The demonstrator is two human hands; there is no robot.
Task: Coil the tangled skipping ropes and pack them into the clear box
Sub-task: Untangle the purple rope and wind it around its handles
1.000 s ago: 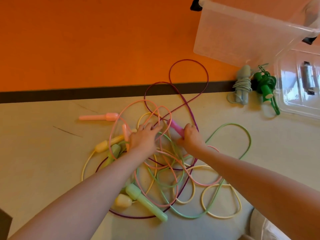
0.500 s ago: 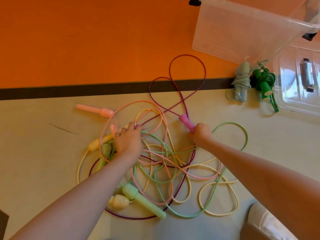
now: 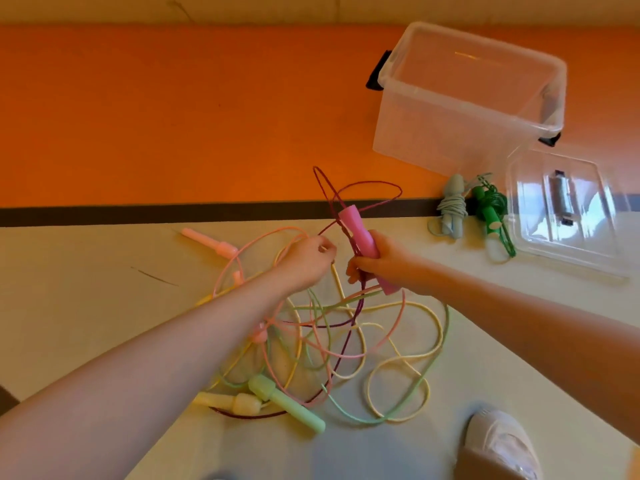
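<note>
A tangle of pink, yellow, light green and purple skipping ropes (image 3: 332,341) lies on the beige floor. My right hand (image 3: 384,261) grips a pink handle (image 3: 358,237) of the purple rope, lifted off the floor, with purple loops (image 3: 363,192) trailing above it. My left hand (image 3: 308,259) pinches the purple cord just left of that handle. A light green handle (image 3: 287,403) and a pale yellow handle (image 3: 225,401) lie at the tangle's near edge, a pink handle (image 3: 211,242) at its far left. The clear box (image 3: 464,98) stands open at the upper right.
Two coiled ropes, one grey-blue (image 3: 450,209) and one dark green (image 3: 491,216), lie beside the box. The clear lid (image 3: 568,209) lies flat to their right. A dark stripe (image 3: 138,214) divides the orange floor from the beige. A white shoe (image 3: 502,445) is at the bottom right.
My right hand lifted the pink handle off the floor and tilted it upright. My left hand left the tangle's left side and took the purple cord beside the handle. The view tilted up.
</note>
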